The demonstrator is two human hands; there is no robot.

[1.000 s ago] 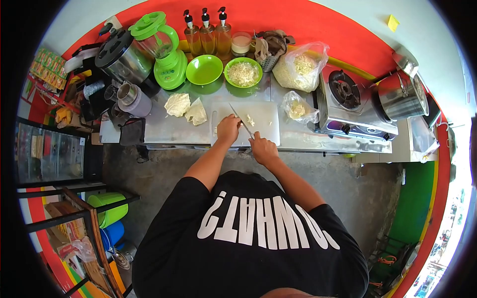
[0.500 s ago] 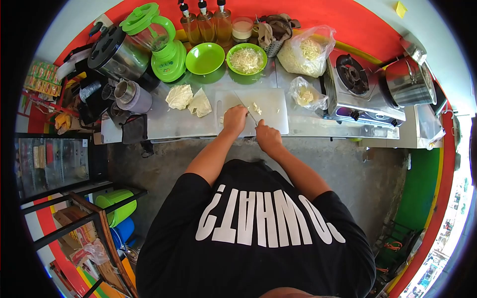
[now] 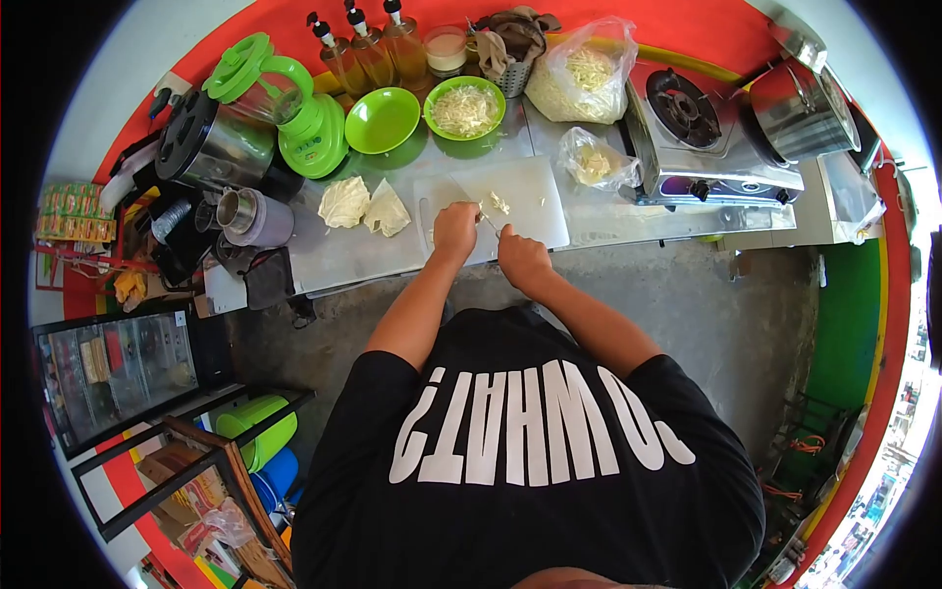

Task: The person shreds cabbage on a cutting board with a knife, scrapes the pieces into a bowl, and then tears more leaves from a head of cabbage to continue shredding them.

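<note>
On the white cutting board (image 3: 530,201), my left hand (image 3: 455,232) is closed with its fingers curled down beside the blade. Whatever lies beneath its fingers is mostly hidden; a pale bit shows at the fingertips. My right hand (image 3: 524,259) grips the handle of a knife (image 3: 493,223), whose thin blade points up and left past the left fingers. Small cabbage shreds (image 3: 499,202) lie on the board beyond the knife. Two pale cabbage leaf pieces (image 3: 344,201) rest on the metal counter left of the board.
Behind the board stand a green bowl of shredded cabbage (image 3: 465,108), another green bowl (image 3: 382,121), a green blender (image 3: 312,137) and pump bottles (image 3: 365,54). To the right are cabbage bags (image 3: 581,83) and a gas stove (image 3: 711,133). A steel flask (image 3: 255,218) stands left.
The camera view has turned slightly, so the counter appears tilted and shifted left. Both hands stay at the board, and the knife remains in the right hand.
</note>
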